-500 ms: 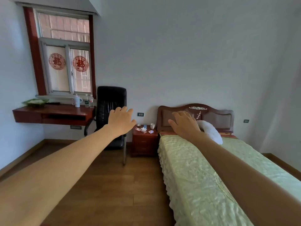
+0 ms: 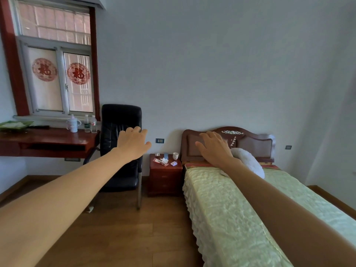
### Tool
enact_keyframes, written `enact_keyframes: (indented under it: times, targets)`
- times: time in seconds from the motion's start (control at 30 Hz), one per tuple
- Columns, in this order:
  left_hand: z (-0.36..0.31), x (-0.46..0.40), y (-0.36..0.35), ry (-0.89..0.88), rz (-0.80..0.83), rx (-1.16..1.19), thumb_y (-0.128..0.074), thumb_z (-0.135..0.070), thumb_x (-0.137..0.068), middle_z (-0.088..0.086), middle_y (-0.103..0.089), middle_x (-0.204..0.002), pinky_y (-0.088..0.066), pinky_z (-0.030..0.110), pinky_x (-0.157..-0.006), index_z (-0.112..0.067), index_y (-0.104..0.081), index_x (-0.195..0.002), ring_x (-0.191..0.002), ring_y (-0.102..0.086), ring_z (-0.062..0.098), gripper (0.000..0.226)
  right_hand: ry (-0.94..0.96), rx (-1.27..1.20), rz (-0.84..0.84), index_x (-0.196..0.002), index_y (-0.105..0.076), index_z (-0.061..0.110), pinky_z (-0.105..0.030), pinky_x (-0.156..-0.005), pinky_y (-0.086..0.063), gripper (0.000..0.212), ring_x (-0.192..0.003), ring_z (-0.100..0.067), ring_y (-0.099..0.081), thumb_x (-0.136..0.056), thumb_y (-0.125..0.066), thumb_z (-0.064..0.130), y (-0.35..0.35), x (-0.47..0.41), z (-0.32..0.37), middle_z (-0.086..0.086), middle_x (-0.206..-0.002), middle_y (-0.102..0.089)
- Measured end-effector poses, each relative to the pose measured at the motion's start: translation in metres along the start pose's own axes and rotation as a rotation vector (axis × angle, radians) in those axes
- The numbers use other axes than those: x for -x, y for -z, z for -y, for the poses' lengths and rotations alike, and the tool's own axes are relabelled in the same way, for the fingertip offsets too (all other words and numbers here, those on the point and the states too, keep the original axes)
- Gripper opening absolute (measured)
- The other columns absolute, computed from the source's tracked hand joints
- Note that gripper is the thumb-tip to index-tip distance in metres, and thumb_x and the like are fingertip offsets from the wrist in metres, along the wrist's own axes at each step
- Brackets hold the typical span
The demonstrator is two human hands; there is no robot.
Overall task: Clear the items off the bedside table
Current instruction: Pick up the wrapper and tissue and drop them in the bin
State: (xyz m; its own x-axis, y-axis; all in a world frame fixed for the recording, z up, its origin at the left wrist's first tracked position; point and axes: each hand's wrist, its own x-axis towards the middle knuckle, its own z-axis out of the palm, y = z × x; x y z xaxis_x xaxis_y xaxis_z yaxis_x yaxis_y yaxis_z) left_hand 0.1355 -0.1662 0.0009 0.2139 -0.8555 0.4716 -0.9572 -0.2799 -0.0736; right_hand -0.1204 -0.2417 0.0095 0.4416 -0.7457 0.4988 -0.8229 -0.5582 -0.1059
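The red-brown bedside table (image 2: 164, 177) stands far across the room, between a black chair and the bed. On its top lie a white cup (image 2: 175, 155), a blue upright object (image 2: 166, 155), a red-and-white packet (image 2: 160, 162), crumpled white paper (image 2: 164, 160) and a small packet (image 2: 173, 163). My left hand (image 2: 133, 144) and my right hand (image 2: 213, 147) are stretched out in front of me, palms down, fingers apart, holding nothing. Both are well short of the table.
A black office chair (image 2: 120, 147) stands left of the table. The bed (image 2: 240, 209) with a green cover and a white pillow (image 2: 248, 160) fills the right. A wall-mounted desk (image 2: 46, 141) under the window holds bottles and a green tray. The floor is wood.
The view has tilted slightly; the table and hands sit a little lower and to the right in the frame. Both hands stay outstretched and empty.
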Motion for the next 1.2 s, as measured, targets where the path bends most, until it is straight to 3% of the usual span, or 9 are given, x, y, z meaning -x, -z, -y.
enact_keyframes:
  times: [0.3,0.73,1.2]
  targets:
    - [-0.004,-0.097,-0.085,-0.038,0.012,0.001,-0.041,-0.043,-0.092,0.009,-0.045,-0.14,-0.039,0.043,-0.096,-0.015,-0.039,-0.139,-0.124,-0.044,0.029,0.054,-0.004,-0.008,0.028,-0.136,-0.042,0.014,-0.043,-0.102,-0.032,0.046,-0.132,-0.024,-0.034,-0.096,-0.04,0.036,-0.078,-0.097,-0.038,-0.008,-0.138,-0.045]
    - [-0.035,-0.287,-0.217,0.012,0.05,0.019,-0.042,-0.042,-0.092,0.01,-0.045,-0.14,-0.036,0.045,-0.097,-0.015,-0.04,-0.138,-0.126,-0.041,0.03,0.053,-0.002,-0.003,0.064,-0.137,-0.042,0.014,-0.046,-0.104,-0.031,0.049,-0.135,-0.025,-0.03,-0.096,-0.04,0.04,-0.21,-0.276,-0.152,-0.005,-0.141,-0.043]
    - [-0.026,-0.412,-0.39,0.02,0.184,0.042,-0.04,-0.044,-0.093,0.009,-0.047,-0.136,-0.035,0.044,-0.099,-0.016,-0.041,-0.137,-0.126,-0.04,0.028,0.051,-0.015,-0.04,0.181,-0.132,-0.048,0.015,-0.045,-0.102,-0.033,0.046,-0.13,-0.027,-0.036,-0.095,-0.039,0.042,-0.383,-0.411,-0.186,-0.006,-0.136,-0.048]
